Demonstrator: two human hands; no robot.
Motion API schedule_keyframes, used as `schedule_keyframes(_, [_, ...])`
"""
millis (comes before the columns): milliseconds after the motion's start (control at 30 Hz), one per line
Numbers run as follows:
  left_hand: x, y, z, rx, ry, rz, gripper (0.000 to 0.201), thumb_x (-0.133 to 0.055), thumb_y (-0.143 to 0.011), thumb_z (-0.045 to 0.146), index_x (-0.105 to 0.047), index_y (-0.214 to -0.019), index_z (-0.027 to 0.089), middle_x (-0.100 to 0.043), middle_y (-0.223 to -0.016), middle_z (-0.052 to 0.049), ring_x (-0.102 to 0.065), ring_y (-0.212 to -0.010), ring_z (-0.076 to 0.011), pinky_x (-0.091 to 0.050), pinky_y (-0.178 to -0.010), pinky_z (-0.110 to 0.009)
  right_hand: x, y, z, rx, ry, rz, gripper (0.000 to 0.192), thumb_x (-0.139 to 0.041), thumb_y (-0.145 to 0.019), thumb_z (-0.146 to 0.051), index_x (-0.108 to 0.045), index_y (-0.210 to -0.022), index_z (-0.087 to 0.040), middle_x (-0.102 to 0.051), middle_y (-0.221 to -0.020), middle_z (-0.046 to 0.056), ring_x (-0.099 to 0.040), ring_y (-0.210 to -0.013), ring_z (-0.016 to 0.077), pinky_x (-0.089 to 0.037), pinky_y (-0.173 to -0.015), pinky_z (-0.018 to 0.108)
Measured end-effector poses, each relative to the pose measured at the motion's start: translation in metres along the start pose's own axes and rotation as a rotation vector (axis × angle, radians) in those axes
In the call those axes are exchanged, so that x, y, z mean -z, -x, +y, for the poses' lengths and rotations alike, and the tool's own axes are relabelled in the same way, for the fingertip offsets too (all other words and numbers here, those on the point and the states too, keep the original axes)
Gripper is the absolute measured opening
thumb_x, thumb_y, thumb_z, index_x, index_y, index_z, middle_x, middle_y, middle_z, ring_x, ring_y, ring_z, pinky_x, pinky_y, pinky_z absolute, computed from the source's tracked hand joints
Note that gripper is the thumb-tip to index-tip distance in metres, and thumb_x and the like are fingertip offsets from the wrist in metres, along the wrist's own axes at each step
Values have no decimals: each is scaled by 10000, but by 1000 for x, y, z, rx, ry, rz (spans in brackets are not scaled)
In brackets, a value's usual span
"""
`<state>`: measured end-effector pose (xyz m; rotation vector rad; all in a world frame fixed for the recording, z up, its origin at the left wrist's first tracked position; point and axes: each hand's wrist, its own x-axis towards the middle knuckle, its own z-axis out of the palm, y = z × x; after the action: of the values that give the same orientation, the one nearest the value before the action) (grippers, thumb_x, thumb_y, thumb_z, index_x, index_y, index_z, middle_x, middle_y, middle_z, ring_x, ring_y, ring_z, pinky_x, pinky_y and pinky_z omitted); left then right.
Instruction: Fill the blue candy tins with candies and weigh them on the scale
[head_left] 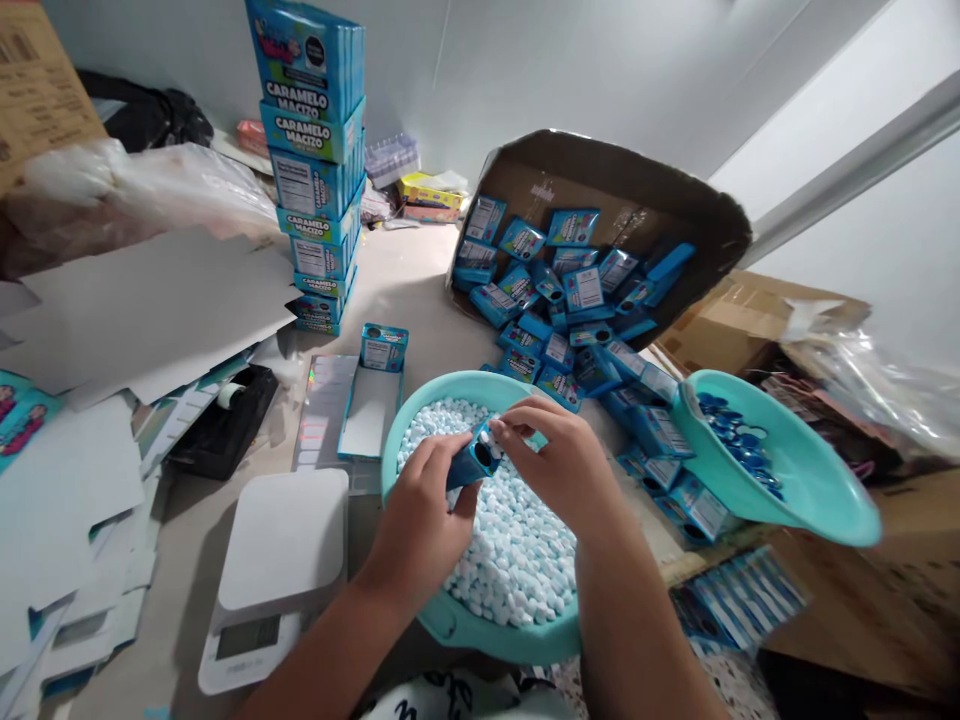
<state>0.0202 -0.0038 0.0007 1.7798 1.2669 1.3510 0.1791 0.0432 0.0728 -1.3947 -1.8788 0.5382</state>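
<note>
My left hand (416,525) grips a small blue box (471,462) over a teal bowl (450,625) full of small pale blue and white candies (514,545). My right hand (559,460) pinches a candy at the box's open round hole. Both hands hover just above the candy heap.
A tipped cardboard carton (712,215) spills several blue boxes (570,300) behind the bowl. A second teal bowl (817,480) with dark blue caps sits tilted at right. A white scale (277,545) lies at left, a stack of "Caramelo Macizo" cartons (315,150) behind, and flat cardboard sheets (135,310) far left.
</note>
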Motion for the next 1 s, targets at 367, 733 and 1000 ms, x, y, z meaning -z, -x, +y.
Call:
schedule_keyframes(367, [4, -1, 2, 12, 38, -49, 358, -587, -935, 148, -550, -1283, 221, -663, -1208, -103, -654, -1155, -248, -556, -1000, -404, -1, 2, -11, 31, -278, -114, 195, -774, -822, -370, -761, -710, -211, -724, -736, 54, -647, -663, 164, -518, -586, 268])
schedule_keyframes(733, [7, 0, 3, 39, 56, -87, 366, -572, -947, 163, -542, -1308, 218, -642, -1233, -108, -640, -1177, -243, -557, -1010, -401, 1, 5, -8, -42, -393, -153, 132, -807, -794, -325, -776, -770, -199, -723, -730, 39, -664, -683, 154, -565, -641, 253])
schedule_keyframes(1000, [6, 0, 3, 19, 52, -80, 364, -570, -952, 172, -541, -1312, 217, -646, -1233, -112, -637, -1182, -248, -543, -1017, -404, 2, 5, -5, -41, -329, -176, 109, -791, -806, -310, -792, -811, -201, -744, -761, 44, -685, -717, 166, -591, -658, 259])
